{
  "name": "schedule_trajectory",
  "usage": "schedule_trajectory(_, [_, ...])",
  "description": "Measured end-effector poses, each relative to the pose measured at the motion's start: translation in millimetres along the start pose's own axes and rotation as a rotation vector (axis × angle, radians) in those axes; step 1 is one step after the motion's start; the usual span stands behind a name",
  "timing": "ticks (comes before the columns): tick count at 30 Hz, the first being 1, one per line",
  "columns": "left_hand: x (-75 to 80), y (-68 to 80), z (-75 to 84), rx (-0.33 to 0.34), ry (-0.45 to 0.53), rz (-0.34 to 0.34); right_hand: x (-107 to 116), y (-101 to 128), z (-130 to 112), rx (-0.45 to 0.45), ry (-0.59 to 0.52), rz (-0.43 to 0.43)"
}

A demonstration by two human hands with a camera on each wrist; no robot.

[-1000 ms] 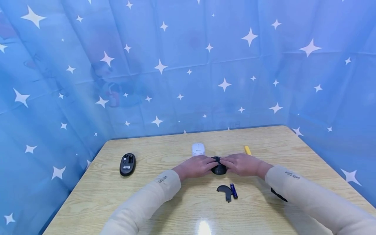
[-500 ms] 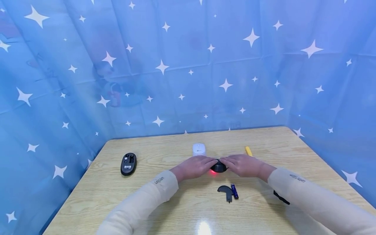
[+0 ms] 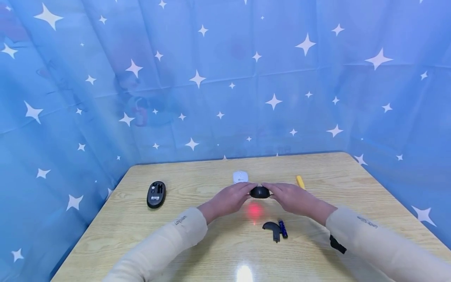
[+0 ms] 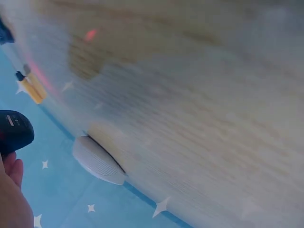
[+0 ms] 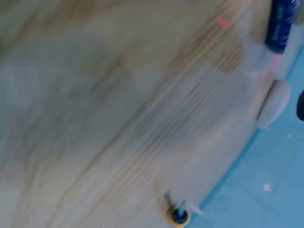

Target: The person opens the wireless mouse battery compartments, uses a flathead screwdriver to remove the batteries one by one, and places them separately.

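Observation:
A black computer mouse [image 3: 259, 192] is held between both hands, tilted and raised off the table. My left hand [image 3: 227, 200] grips its left side, and from the other side my right hand [image 3: 294, 199] pinches it. Red light from the mouse glows on the wood below. The left wrist view catches part of the black mouse [image 4: 15, 132] beside the fingers [image 4: 17, 172]. Only a dark edge of the mouse [image 5: 301, 105] enters the right wrist view, where the right hand is out of sight. Nearer me lie a curved black battery cover [image 3: 275, 228] and a blue battery [image 3: 283, 229].
Behind the hands sits a white mouse [image 3: 240, 176]. A yellow-handled tool [image 3: 300, 181], partly hidden by the right hand, lies to its right. On the left, another black mouse [image 3: 156, 194] rests underside up with its compartment showing. A starry blue curtain [image 3: 225, 78] surrounds the wooden table [image 3: 197, 172].
Both hands have lifted the black mouse and tipped it so its smooth dark side faces me. A red glow, absent one second ago, has appeared and spread on the table.

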State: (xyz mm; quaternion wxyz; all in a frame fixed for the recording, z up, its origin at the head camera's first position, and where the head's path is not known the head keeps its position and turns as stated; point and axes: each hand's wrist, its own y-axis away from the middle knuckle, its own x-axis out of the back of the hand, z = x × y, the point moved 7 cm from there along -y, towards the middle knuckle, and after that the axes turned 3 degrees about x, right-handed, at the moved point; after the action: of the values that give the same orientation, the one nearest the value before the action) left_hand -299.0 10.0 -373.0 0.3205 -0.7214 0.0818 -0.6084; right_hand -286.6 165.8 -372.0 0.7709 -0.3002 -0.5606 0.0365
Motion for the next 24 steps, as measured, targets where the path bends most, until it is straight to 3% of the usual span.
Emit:
schedule_trajectory(6, [11.3,6.7,-0.7,0.139,0.174,0.015,6.8,-7.1,-3.1,-0.147,-0.136,0.039])
schedule_trajectory(13, [20.3,11.3,-1.3,0.300,0.386,0.033,11.7,-17.5,-11.7,-0.226,-0.290,0.130])
schedule_trajectory(19, [22.9,18.8,-3.9,0.460,0.600,0.075,13.4,-25.4,-18.3,-0.328,-0.495,0.198])
schedule_trajectory(24, [25.9,25.4,-2.6,0.585,0.749,0.122,11.5,-27.5,-24.0,-0.453,-0.665,0.203])
